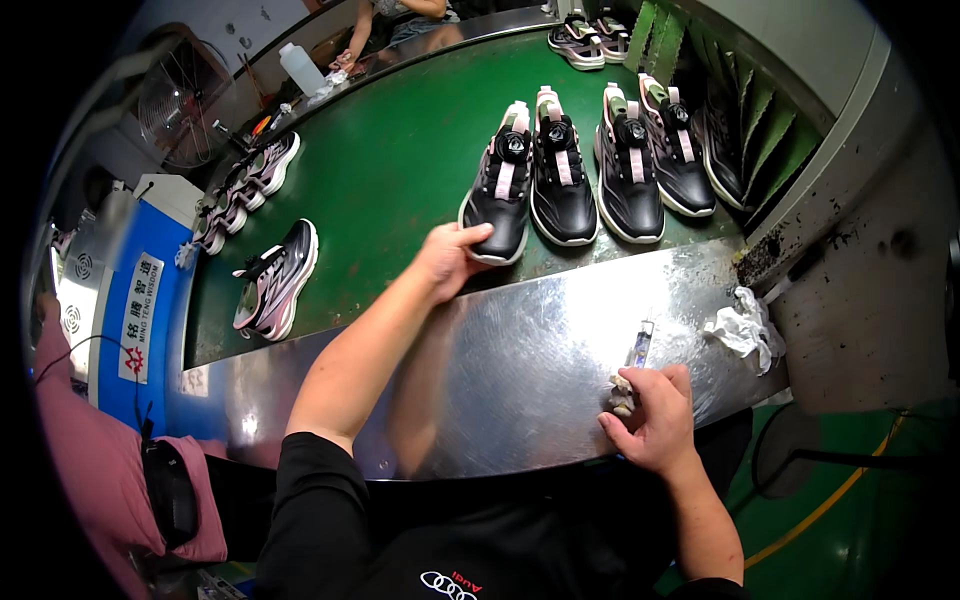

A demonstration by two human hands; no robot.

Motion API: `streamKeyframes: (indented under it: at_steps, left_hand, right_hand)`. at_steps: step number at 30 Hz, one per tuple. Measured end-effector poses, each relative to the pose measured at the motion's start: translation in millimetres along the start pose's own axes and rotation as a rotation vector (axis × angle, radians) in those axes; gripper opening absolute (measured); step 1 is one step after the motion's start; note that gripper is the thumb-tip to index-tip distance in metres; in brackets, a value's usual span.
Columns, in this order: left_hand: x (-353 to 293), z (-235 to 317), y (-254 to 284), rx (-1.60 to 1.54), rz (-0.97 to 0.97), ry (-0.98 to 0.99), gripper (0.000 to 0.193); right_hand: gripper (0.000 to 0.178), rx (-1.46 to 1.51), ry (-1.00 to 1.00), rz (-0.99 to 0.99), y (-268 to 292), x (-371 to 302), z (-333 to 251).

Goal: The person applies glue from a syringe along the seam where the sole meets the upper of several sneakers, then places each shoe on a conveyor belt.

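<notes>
My left hand [450, 258] is closed on the toe of a black sneaker [497, 205] with a pink tongue strip and a white sole, the leftmost of a row. Three more such sneakers beside it include a close neighbour [563, 185]. Over the shiny metal ledge [500, 380], the curled thumb and forefinger of my right hand [655, 420] lie around the grimy end of a slim, clear syringe-like tube [641, 345]. Its exact kind is hard to make out. Crumpled white tissue [748, 330] lies right of that hand.
A single sneaker [278, 280] lies on its side on the green belt [390, 150], with several more along the left edge. Green strip curtains [765, 125] hang at the right opening. A person in pink [90, 430] is at left; another person's arm [358, 40] and a white bottle [301, 70] are across.
</notes>
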State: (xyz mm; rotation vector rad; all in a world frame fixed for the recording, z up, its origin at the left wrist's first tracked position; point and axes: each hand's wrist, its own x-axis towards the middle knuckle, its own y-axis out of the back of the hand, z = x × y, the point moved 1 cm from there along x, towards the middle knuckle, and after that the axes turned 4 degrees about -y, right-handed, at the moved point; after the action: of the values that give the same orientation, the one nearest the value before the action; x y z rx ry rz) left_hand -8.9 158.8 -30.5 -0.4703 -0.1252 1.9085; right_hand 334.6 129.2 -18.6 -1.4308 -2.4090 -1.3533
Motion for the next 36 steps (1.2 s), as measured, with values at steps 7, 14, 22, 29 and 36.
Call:
streamKeyframes:
  at_steps: [7, 14, 22, 29, 36]
  left_hand:
    - [-28, 7, 50, 0.401, 0.091, 0.030, 0.030]
    - [-166, 33, 242, -0.206, 0.714, -0.357, 0.030]
    - [-193, 34, 318, -0.401, 0.875, -0.460, 0.037]
    - [-204, 52, 309, -0.341, 0.899, -0.404, 0.021]
    - [-178, 97, 162, 0.130, 0.500, -0.488, 0.018]
  right_hand:
    - [0.046, -0.019, -0.038, -0.006, -4, -4, -2]
    - [0.048, -0.049, 0.065, -0.031, -12, -8, -15]
    - [0.048, -0.054, 0.094, -0.018, -11, -8, -12]
    - [0.049, -0.050, 0.108, -0.050, -14, -10, -9]
    - [0.047, -0.087, 0.136, 0.045, -7, -9, -4]
